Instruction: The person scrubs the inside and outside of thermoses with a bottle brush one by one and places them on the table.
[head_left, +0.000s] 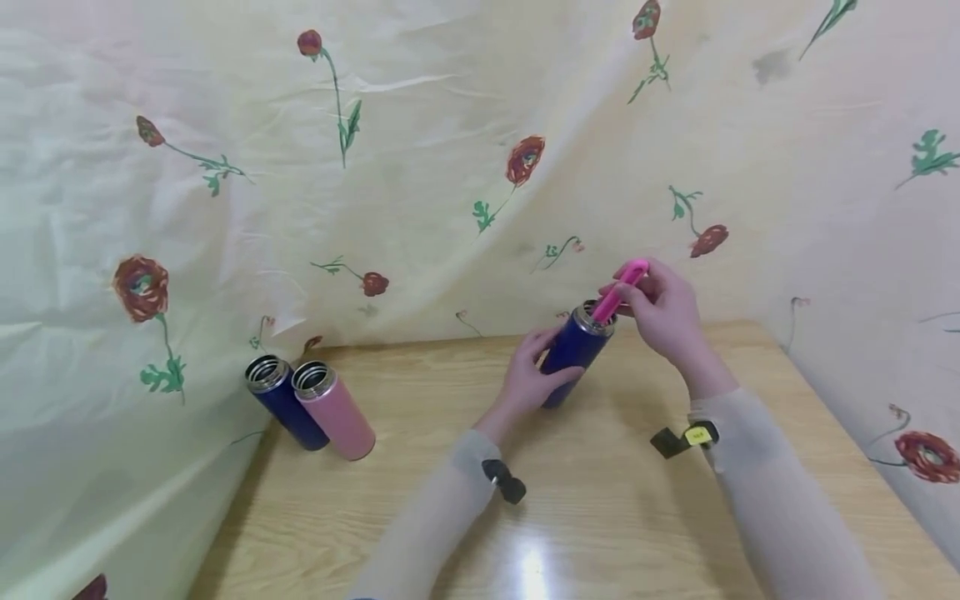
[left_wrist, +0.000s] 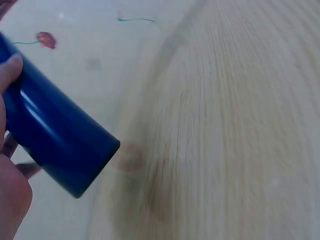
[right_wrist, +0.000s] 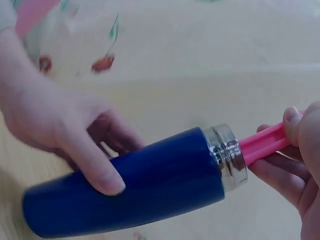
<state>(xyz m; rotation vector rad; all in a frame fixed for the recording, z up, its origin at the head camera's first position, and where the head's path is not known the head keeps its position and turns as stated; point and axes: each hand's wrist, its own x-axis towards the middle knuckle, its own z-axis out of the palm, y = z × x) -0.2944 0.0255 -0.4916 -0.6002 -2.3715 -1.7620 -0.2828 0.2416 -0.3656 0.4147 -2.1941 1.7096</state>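
My left hand (head_left: 525, 379) grips a dark blue metal flask (head_left: 572, 358) round its body, thumb on the near side. The flask leans to the right, its lidless steel mouth (right_wrist: 227, 157) pointing up toward my right hand (head_left: 669, 310). Between thumb and fingers, my right hand pinches a long pink plastic handle (head_left: 612, 302) with a groove along it, seen closely in the right wrist view. The handle's lower end goes into the flask mouth; whatever it carries is hidden inside. In the left wrist view, the flask's flat base (left_wrist: 99, 170) appears tilted over the tabletop.
On the left of the wooden table (head_left: 450, 483), a second blue flask (head_left: 296, 412) and a pink flask (head_left: 341, 421) lean side by side in view, both lidless. Flowered cloth (head_left: 420, 192) hangs behind the table and along its sides.
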